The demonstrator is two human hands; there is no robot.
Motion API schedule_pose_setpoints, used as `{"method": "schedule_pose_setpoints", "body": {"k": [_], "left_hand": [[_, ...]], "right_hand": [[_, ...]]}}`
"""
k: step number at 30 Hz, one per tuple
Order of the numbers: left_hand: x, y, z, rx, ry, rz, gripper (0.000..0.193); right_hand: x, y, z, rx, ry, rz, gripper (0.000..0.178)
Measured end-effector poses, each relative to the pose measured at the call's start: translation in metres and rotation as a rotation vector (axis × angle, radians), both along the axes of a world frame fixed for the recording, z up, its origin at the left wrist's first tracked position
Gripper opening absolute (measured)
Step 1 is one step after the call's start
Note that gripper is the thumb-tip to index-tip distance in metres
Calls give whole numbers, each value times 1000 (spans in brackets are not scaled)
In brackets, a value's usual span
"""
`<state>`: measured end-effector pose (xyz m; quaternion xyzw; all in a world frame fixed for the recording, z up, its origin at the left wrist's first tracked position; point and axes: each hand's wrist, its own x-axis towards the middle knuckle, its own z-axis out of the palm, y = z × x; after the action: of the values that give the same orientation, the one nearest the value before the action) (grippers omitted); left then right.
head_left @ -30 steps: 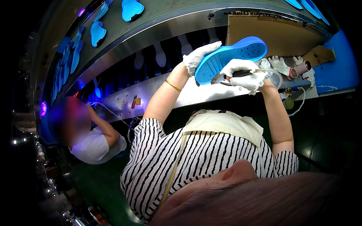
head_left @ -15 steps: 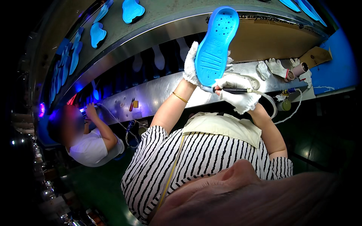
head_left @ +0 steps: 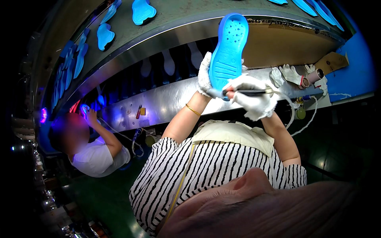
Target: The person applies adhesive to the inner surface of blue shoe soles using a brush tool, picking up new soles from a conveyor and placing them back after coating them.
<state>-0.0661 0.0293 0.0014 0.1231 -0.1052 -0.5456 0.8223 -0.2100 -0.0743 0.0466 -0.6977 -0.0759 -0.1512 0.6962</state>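
Observation:
A bright blue shoe sole, dotted with small holes at its far end and ribbed toward the near end, is held up above a metal ledge. My left hand, in a white knitted glove, grips its left edge, with some fingers hidden behind it. In my right hand, also gloved and a little blurred, is a black-handled glue brush with a pale hose running from its back end. Its grey tip lies at the sole's near end, close to my left wrist; whether it touches cannot be told.
Blue soles lie on a dark conveyor belt beyond the metal ledge. At right are white gloves, a roll and a cardboard piece. A co-worker sits left, near red-handled pliers and a yellow block.
The sole and my left hand have come slightly nearer to me, and the brush has shifted a little along the near end. The co-worker's hand has moved, now with something blue beside it.

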Motion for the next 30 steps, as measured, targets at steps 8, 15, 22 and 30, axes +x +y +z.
{"method": "schedule_pose_setpoints", "body": {"k": [8, 15, 22, 30], "left_hand": [[-4, 18, -11, -133, 36, -119, 78], [-9, 22, -6, 150, -198, -46, 73], [1, 35, 9, 299, -259, 138, 68], [26, 37, -1, 204, -444, 119, 59]], "right_hand": [[31, -83, -21, -23, -106, -172, 15], [49, -109, -13, -60, -205, -551, 14], [24, -46, -16, -291, -238, -253, 20], [12, -43, 19, -721, -458, -15, 20]]}}
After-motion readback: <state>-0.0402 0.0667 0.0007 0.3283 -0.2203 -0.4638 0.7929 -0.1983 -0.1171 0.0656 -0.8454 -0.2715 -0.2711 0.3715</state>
